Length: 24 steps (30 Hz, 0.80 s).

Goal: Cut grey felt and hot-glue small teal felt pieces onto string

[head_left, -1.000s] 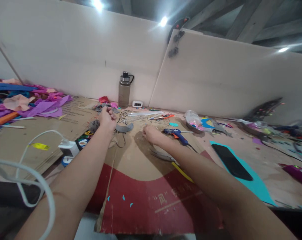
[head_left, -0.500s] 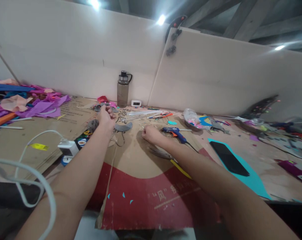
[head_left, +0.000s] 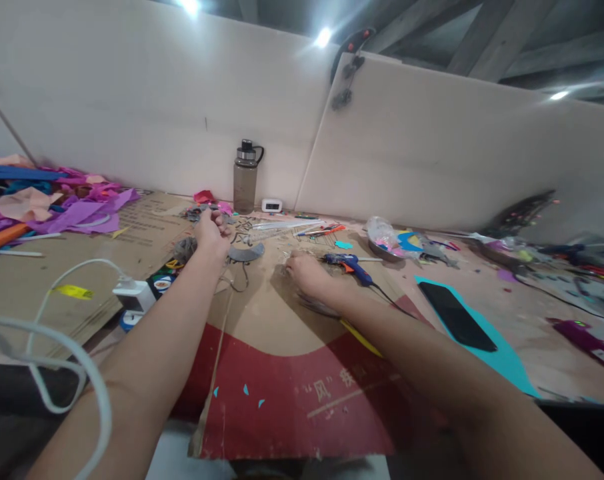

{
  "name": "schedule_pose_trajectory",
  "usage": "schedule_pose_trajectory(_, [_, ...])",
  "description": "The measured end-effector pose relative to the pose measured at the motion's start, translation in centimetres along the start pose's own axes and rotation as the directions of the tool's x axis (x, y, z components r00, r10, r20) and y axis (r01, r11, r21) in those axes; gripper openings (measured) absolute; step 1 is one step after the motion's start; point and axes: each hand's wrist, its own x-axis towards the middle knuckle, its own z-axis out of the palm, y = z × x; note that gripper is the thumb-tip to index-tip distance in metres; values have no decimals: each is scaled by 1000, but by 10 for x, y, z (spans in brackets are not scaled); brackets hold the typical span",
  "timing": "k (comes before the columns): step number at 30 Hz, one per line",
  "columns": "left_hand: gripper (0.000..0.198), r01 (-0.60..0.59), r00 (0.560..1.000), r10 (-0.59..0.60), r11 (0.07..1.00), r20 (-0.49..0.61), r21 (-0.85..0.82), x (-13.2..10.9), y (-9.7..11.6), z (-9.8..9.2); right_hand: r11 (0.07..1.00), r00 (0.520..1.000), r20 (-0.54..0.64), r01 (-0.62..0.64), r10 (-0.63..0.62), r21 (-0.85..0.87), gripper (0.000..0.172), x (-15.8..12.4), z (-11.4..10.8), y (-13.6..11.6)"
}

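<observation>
My left hand is reached out over the cardboard with its fingers curled together. It is beside a heap of grey scraps, and whatever it pinches is too small to make out. A grey curved piece lies just right of it. My right hand is closed low over the cardboard, its fingertips by some thin clear strands; what it grips is hidden. Close to its right lies a blue glue gun with an orange trigger. Under the right wrist, scissors-like grey blades are partly covered, with a yellow strip beside them.
At the back stand a water bottle and a small white clock. A black phone rests on turquoise sheet at right. Coloured paper scraps pile up at left. White cables and a charger lie near my left forearm.
My right hand has shifted slightly right and flattened lower over the grey blades. My left hand has hardly moved. The view has shifted very slightly.
</observation>
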Motion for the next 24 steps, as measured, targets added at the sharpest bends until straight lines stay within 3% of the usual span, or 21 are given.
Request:
schedule_pose_trajectory(6, [27,-8,1000,8,1000,0,10,-1,0,0,998,998,-41,-50,51,26,25,6,-8,-2])
schedule_pose_trajectory(15, [29,17,1000,-17,1000,6,10,-2,-1,1,997,996,68,-60,56,56,23,24,-17,10])
schedule_pose_trajectory(24, [31,15,1000,-16,1000,10,17,-3,-1,2,993,991,83,-105,109,-57,30,29,-18,-8])
